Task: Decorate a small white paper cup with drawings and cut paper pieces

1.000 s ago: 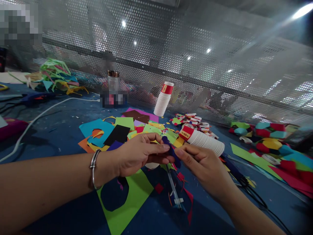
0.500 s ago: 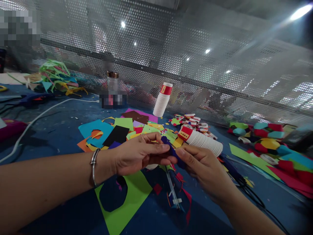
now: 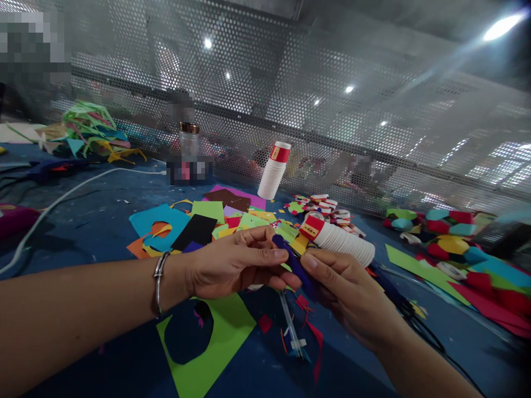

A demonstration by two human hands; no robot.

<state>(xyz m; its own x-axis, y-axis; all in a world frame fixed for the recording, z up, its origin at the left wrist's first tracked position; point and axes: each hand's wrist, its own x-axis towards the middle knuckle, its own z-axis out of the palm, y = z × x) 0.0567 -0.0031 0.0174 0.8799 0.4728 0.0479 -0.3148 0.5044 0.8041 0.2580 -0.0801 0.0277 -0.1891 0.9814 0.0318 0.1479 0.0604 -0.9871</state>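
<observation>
A dark blue strip (image 3: 296, 268), which looks like paper, is held in front of me, slanting down to the right. My left hand (image 3: 236, 262) pinches its upper left end between thumb and fingers. Thumb and fingers of my right hand (image 3: 348, 290) close on its lower right part, and its far end is hidden there. Below my left wrist lies a green sheet (image 3: 228, 337) with a large rounded hole. A clear thin stick (image 3: 292, 326) lies on the table under the hands, among red paper scraps (image 3: 265, 323).
Coloured paper pieces (image 3: 194, 232) lie beyond my hands. One stack of paper cups (image 3: 271, 179) stands tilted in view; another stack (image 3: 346, 240) lies by my right hand. Black cable (image 3: 427, 331) runs at right, near paper shapes (image 3: 452, 243). A white cord (image 3: 62, 199) crosses the left side.
My right hand has shifted slightly down and right along the blue strip, so more of the strip shows between the hands. My left hand keeps its pinch.
</observation>
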